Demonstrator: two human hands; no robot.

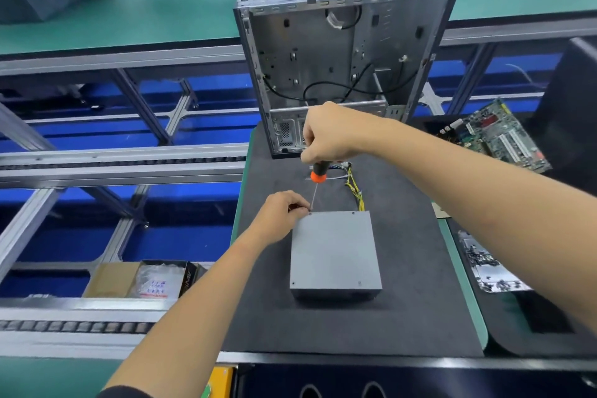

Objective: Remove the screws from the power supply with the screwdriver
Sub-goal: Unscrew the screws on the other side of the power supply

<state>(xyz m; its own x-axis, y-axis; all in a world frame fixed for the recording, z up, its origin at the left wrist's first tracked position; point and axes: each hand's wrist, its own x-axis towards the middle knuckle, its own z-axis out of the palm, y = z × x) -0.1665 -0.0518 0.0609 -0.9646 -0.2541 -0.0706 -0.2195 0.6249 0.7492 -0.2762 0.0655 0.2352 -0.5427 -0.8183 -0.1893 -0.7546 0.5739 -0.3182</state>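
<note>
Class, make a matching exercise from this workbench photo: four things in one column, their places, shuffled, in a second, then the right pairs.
Things
1. screwdriver
2. power supply
3. computer case
4. circuit board

Places
A. standing open beyond the hands
B. gripped in the right hand
C. lying at the far right
D. flat on the dark mat, nearest the person

Pairs: 1-B, 2-D, 3-A, 4-C

power supply [334, 252]: plain grey
screwdriver [318, 173] in my grip: black handle, orange collar, silver shaft
mat [403, 284]: black
bench [161, 16]: green
cables [355, 191]: yellow
computer case [332, 52]: silver-grey
circuit board [494, 136]: green
</note>
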